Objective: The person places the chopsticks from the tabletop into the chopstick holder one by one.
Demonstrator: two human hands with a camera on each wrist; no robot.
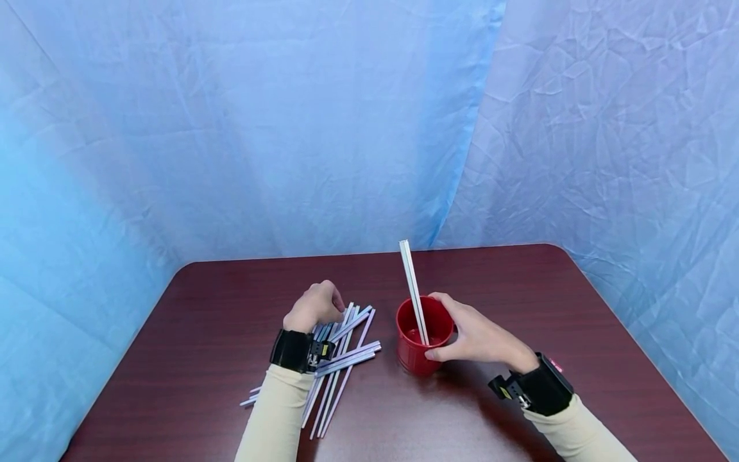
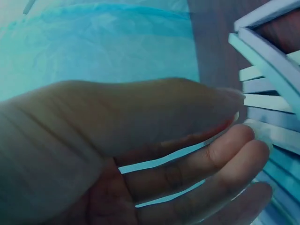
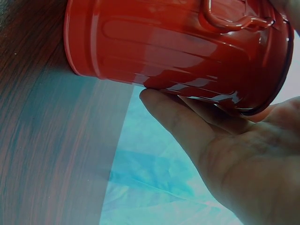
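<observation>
Red cup [image 1: 417,343] in right hand [image 1: 479,337]

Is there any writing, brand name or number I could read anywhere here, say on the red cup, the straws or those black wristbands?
None can be read.
red cup: plain, no print shows in any view.
straws: plain, no print.
black wristbands: small yellowish marks by the buckles, too small to read.
blue cloth and table: no signs.

No legible text on anything.
</observation>
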